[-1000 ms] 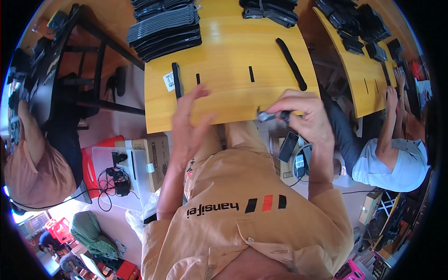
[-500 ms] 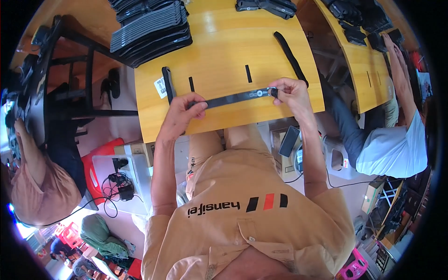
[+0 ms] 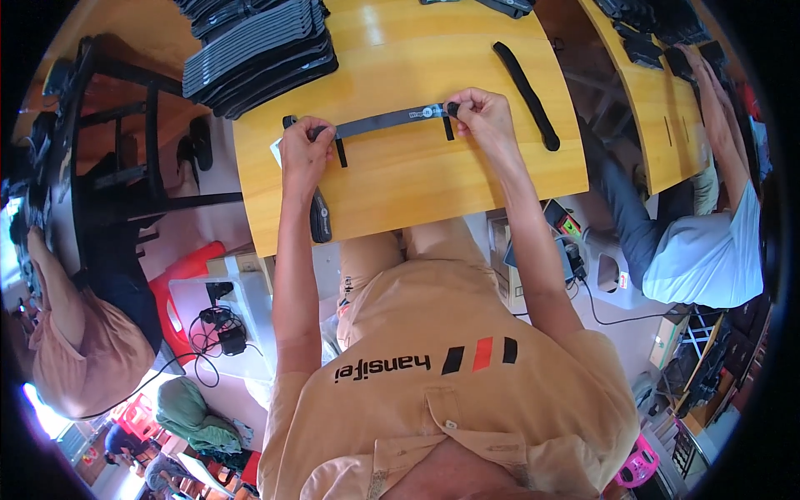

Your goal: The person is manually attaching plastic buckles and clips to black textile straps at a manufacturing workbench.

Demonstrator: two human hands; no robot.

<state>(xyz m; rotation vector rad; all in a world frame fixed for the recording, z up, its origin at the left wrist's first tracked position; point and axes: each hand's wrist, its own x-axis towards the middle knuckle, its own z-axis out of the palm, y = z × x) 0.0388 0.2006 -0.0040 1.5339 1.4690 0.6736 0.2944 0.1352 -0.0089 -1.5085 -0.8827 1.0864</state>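
A flat black strap (image 3: 375, 124) with pale printing is stretched between my hands over the yellow table (image 3: 400, 192). Its left end is pinched by my left hand (image 3: 305, 154), the other end by my right hand (image 3: 487, 121). The strap lies across or just above two short black marks on the tabletop, the left mark (image 3: 342, 153) and the right mark (image 3: 448, 129); contact with the wood is hard to judge. Beside my left wrist lies a dark strap (image 3: 320, 218), partly covered by the forearm. A longer black strap (image 3: 529, 98) rests right of my right hand.
A tall stack of black straps (image 3: 258, 58) fills the table's far left. More black straps (image 3: 507, 7) lie at the far edge. A co-worker in a light shirt (image 3: 700, 258) reaches over another table (image 3: 667, 125) at right. Another person (image 3: 92, 350) sits at left.
Both hands have moved forward over the table with the strap, up to the black marks. The dark strap by my left wrist now shows more. The view has shifted slightly.
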